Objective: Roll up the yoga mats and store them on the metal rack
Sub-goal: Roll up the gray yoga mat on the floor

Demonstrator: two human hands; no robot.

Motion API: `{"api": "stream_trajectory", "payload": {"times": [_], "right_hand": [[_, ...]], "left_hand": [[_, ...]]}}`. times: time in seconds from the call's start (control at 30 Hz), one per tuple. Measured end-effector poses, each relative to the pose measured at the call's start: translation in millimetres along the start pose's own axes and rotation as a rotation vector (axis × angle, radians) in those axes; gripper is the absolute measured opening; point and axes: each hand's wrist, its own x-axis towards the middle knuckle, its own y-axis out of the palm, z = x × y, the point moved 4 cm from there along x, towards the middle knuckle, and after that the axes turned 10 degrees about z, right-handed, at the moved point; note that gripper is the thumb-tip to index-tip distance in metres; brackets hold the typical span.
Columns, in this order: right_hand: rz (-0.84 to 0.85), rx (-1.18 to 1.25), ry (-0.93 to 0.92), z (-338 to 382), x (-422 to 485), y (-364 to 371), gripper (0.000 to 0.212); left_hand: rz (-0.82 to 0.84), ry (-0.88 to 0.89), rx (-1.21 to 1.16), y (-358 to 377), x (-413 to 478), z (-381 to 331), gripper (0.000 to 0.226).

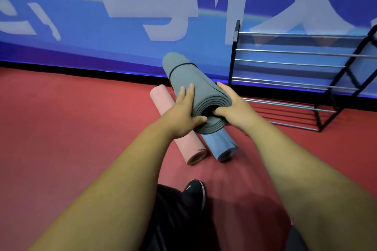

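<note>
A rolled grey yoga mat (193, 83) with a thin black band round its far end is lifted above the floor, its near end facing me. My left hand (184, 108) grips its left side, thumb under the roll's end. My right hand (234, 109) holds the right side, with the thumb tucked into the roll's hollow centre. Below it on the red floor lie a rolled pink mat (177, 138) and a rolled blue mat (221, 144), side by side. The metal rack (295, 65), black-framed with chrome bars, stands to the right against the wall with nothing on it.
A blue banner wall (122, 36) with large white characters runs behind the mats. My black shoe (194, 190) and dark trouser leg sit on the red floor (71, 118) near the bottom centre.
</note>
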Motion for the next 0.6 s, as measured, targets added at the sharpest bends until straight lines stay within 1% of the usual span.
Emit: {"api": "stream_trajectory", "payload": {"times": [0.03, 0.07, 0.13, 0.17, 0.2, 0.27, 0.33, 0.47, 0.6], "right_hand": [[0.004, -0.060, 0.070, -16, 9, 7, 0.085], [0.009, -0.096, 0.162, -35, 16, 14, 0.077], [0.012, -0.083, 0.310, -75, 31, 24, 0.054], [0.011, -0.085, 0.339, -89, 37, 27, 0.047], [0.011, -0.119, 0.340, -99, 44, 27, 0.050], [0.021, -0.211, 0.323, -108, 52, 24, 0.054], [0.037, -0.206, 0.330, -104, 49, 24, 0.044], [0.085, -0.220, 0.344, -96, 29, 26, 0.031], [0.132, -0.256, 0.370, -95, 12, 27, 0.025]], "left_hand": [[0.063, -0.052, 0.050, 9, 9, 8, 0.106], [0.143, -0.092, 0.103, 19, 16, 14, 0.098], [0.308, -0.160, 0.168, 37, 24, 22, 0.083], [0.360, -0.209, 0.191, 43, 26, 28, 0.079], [0.391, -0.255, 0.230, 45, 27, 33, 0.076], [0.417, -0.331, 0.321, 45, 30, 43, 0.064], [0.448, -0.382, 0.396, 45, 32, 52, 0.053], [0.497, -0.446, 0.422, 46, 30, 63, 0.057], [0.437, -0.391, 0.365, 42, 22, 44, 0.060]]}}
